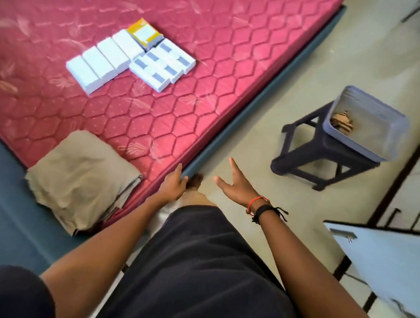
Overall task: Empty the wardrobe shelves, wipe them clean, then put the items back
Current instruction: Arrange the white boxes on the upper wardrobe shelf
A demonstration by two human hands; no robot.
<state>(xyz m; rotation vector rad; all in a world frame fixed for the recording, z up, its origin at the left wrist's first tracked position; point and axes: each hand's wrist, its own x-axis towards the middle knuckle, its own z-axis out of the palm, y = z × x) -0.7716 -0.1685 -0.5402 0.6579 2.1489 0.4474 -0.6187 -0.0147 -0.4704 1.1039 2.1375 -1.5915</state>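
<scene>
Several white boxes [100, 65] lie side by side on the red quilted mattress [210, 49], with a yellow-and-white box [144, 35] at their far end. A folded beige cloth [81, 179] sits on the mattress's near corner. My left hand [173, 185] hangs by the mattress edge, fingers loosely curled, holding nothing. My right hand [234, 184] is stretched out over the floor with straight, spread fingers, empty. A pale wardrobe door [379, 260] stands open at the lower right.
A dark plastic stool [309, 154] stands on the beige floor to the right, carrying a grey-blue plastic tub [386, 124] with something brown inside. My dark shorts fill the lower middle. A teal bed frame [268, 86] edges the mattress.
</scene>
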